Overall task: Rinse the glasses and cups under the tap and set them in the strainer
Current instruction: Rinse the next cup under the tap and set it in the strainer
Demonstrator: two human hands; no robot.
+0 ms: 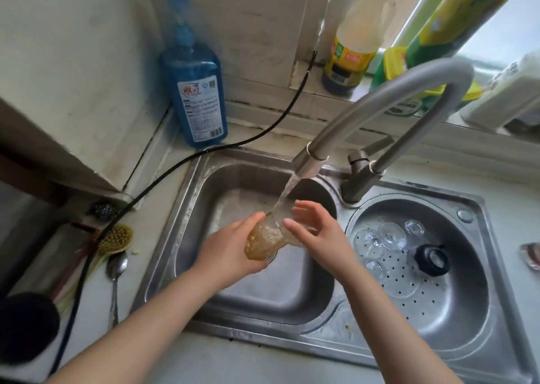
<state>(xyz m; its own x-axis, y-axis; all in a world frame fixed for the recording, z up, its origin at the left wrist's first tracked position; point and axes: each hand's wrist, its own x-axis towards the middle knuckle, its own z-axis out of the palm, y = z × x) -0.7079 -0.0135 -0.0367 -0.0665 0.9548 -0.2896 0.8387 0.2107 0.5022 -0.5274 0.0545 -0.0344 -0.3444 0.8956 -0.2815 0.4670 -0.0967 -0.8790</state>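
The left hand [230, 249] has its fingers curled round a tilted glass [264, 239] clouded with brownish residue, holding it over the square sink basin [204, 208] with its mouth turned up into the stream falling from the tap [309, 164]. The right hand [315, 231] is released, its fingers [304, 208] straight and spread just beside the glass's rim, under the water. Off to the right of those fingers, several clear glasses [391, 236] lie in the round perforated strainer [409, 281] beside a black ring-shaped part [432, 259].
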